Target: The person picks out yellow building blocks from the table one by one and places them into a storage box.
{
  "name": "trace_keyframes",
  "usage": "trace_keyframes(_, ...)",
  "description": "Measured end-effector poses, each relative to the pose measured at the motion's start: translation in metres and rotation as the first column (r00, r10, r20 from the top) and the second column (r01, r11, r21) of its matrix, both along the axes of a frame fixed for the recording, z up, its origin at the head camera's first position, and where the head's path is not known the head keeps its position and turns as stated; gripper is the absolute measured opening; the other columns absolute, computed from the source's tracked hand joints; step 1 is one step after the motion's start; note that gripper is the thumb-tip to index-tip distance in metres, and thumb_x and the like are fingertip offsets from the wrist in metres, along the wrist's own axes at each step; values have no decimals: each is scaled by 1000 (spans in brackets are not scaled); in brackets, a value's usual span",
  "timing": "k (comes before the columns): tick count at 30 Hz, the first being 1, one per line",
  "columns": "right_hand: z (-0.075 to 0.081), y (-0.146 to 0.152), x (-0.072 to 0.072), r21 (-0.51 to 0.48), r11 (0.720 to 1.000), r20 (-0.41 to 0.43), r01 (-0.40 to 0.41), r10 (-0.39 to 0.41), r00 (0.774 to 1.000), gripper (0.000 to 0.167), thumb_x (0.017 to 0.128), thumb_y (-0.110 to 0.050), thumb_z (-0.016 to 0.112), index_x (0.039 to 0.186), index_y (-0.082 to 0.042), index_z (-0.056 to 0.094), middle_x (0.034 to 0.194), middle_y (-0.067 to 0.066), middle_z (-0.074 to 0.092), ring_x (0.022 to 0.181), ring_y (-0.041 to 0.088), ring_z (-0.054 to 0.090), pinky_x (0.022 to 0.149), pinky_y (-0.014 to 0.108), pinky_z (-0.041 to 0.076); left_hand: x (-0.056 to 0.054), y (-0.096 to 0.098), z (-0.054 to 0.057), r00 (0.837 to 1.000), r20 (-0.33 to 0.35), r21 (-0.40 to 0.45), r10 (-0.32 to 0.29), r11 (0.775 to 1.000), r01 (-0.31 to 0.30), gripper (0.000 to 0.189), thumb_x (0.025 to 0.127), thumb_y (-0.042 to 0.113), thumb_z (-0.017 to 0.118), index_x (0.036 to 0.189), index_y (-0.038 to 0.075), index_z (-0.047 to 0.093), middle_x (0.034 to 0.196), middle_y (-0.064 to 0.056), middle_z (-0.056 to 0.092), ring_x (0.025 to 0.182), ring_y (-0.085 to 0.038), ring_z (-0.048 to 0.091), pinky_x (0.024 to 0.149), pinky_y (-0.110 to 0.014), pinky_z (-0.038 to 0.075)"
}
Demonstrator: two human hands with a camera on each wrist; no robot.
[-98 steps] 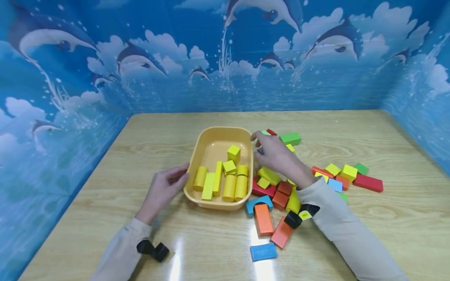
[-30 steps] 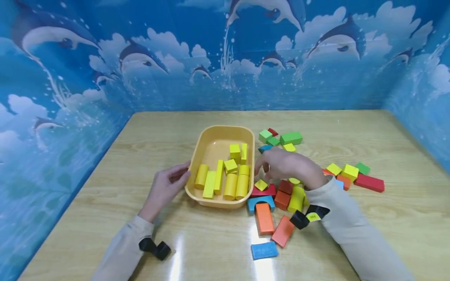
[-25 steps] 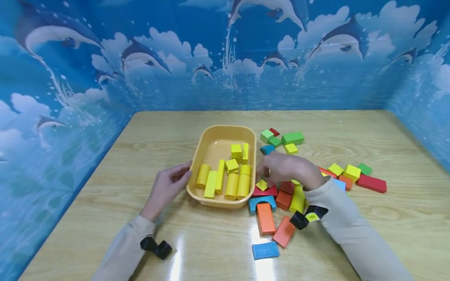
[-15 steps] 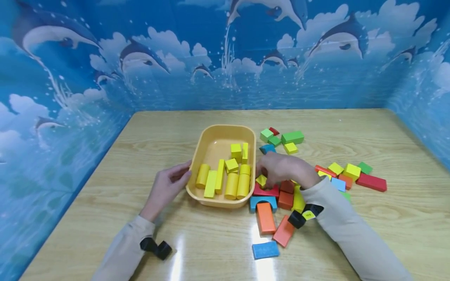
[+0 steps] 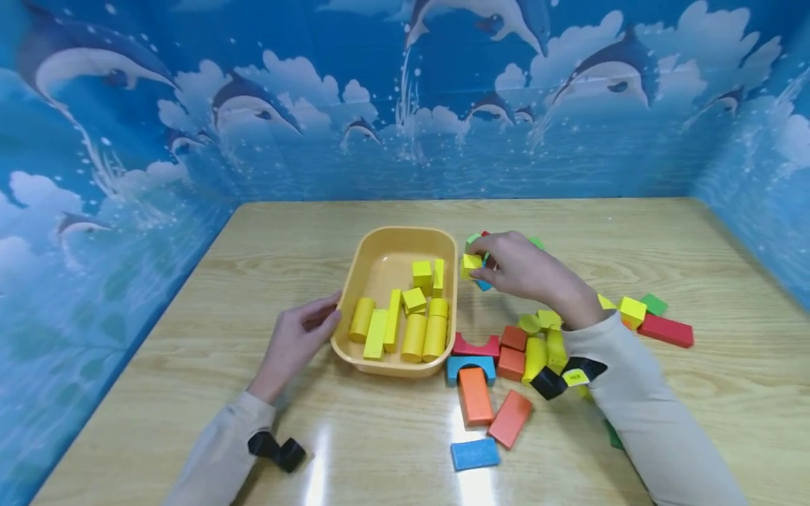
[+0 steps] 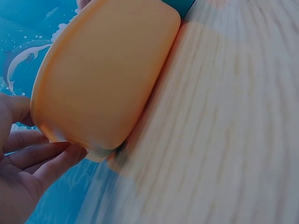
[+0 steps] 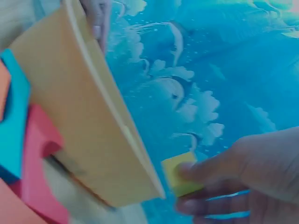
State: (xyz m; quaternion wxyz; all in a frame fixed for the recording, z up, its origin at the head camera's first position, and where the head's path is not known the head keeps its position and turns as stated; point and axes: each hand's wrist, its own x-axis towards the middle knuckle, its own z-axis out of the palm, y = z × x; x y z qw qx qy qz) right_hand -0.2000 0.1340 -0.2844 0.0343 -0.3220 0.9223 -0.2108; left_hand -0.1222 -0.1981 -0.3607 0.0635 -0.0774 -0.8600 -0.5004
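My left hand (image 5: 296,346) grips the left rim of a shallow yellow-orange plastic basin (image 5: 380,242), its thumb and fingers meeting at the edge in the left wrist view. Inside lie several yellow wooden blocks, among them a cylinder (image 5: 362,320), a flat bar (image 5: 375,334) and a cube (image 5: 422,274). Just beyond the basin's right rim, my right hand (image 5: 528,270) pinches a yellow cube block (image 5: 470,266) between thumb and fingers. The right wrist view shows the same cube (image 7: 180,173) raised, beside the basin's outer wall (image 7: 88,116).
Right of the basin lie a red arch block (image 5: 476,346), a blue arch block (image 5: 471,370), orange blocks (image 5: 476,397), yellow cylinders (image 5: 534,360) and a blue block (image 5: 475,455). A red bar (image 5: 666,330) lies farther right. A dolphin-printed curtain (image 5: 405,140) encloses the table.
A thin yellow block now stands at the basin's right inside. My right hand went down among the loose blocks, then rose and moved away from me with a yellow cube. The left hand stays put.
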Motion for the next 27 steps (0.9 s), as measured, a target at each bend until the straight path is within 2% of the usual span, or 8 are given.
trace_keyframes(5, -13, -19, -1, -72, 997, -123, -18, 9, 992, 35, 91, -11, 68, 123, 2, 61, 109, 13, 68, 81, 18, 64, 70, 32, 57, -1, 1, -1, 1000, -13, 17, -2, 1000, 2, 34, 94, 9, 62, 126, -4, 59, 122, -20, 63, 106, -32, 64, 88, -26, 54)
trace_keyframes(13, -33, -42, 4, -118, 989, -236, -88, 58, 970, 35, 90, -14, 70, 123, -3, 62, 113, 11, 67, 90, 22, 64, 76, 33, 57, -2, 3, 0, 1000, 0, 9, -3, 1000, 3, 34, 94, 9, 62, 127, -2, 59, 123, -19, 63, 107, -30, 64, 88, -30, 55)
trace_keyframes(16, -38, -49, 9, -109, 988, -234, -112, 84, 968, 35, 89, -14, 70, 122, -4, 63, 113, 11, 67, 94, 23, 65, 78, 35, 57, -1, 2, 0, 1000, 7, 1, 0, 1000, 0, 35, 94, 9, 62, 127, -2, 58, 124, -20, 62, 108, -31, 64, 89, -31, 54)
trace_keyframes(22, -46, -62, 15, -52, 993, -189, -107, 95, 977, 35, 92, -17, 67, 125, -5, 61, 113, 8, 67, 95, 20, 63, 81, 34, 57, 1, 0, 0, 1000, 28, -15, 9, 1000, -8, 36, 96, 13, 61, 129, 0, 58, 125, -19, 62, 109, -30, 63, 91, -33, 54)
trace_keyframes(27, -48, -68, 18, -70, 992, -129, -106, 96, 987, 34, 94, -16, 65, 126, -7, 60, 115, 6, 66, 94, 16, 60, 83, 31, 56, 3, 1, 0, 1000, 27, -11, 15, 1000, -15, 35, 96, 13, 61, 129, 1, 58, 126, -18, 62, 109, -30, 63, 91, -33, 54)
